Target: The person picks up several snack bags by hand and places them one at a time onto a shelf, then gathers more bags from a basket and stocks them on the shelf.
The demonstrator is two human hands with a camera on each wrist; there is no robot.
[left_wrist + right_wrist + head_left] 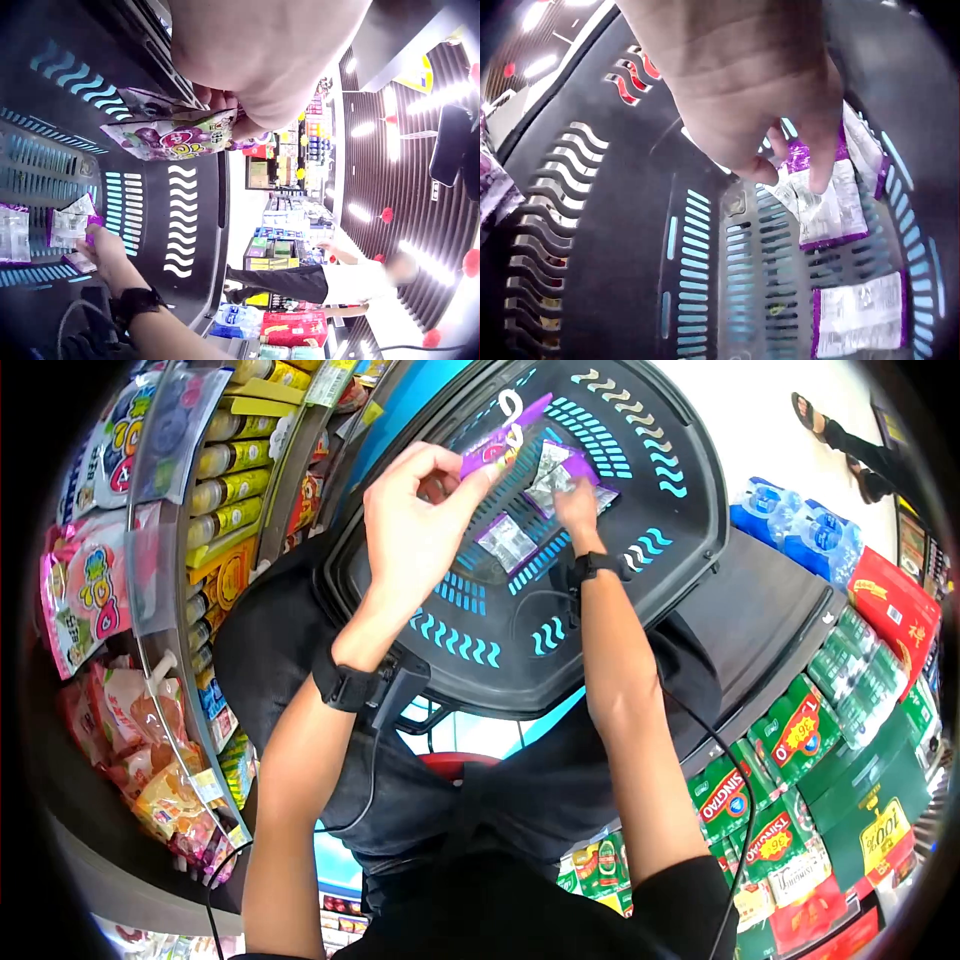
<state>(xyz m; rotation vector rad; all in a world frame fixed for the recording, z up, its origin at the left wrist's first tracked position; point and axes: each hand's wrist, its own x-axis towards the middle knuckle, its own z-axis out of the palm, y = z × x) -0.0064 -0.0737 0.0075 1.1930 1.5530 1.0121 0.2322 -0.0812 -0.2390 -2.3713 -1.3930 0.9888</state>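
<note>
Pinching a purple-edged packet (176,139) between thumb and fingers, your left hand (415,510) holds it above the black basket (697,525); down inside, your right hand (580,515) grips the purple end of a silvery packet (836,210), with a neighbouring packet (866,150) just beside it. Nearer you, a separate packet (861,315) lies flat on the slotted floor. Bright pouches (95,580) and yellow containers (228,515) line your left side; blue-wrapped bottles (790,525), a red box (890,605) and green cartons (725,795) stand to your right
</note>
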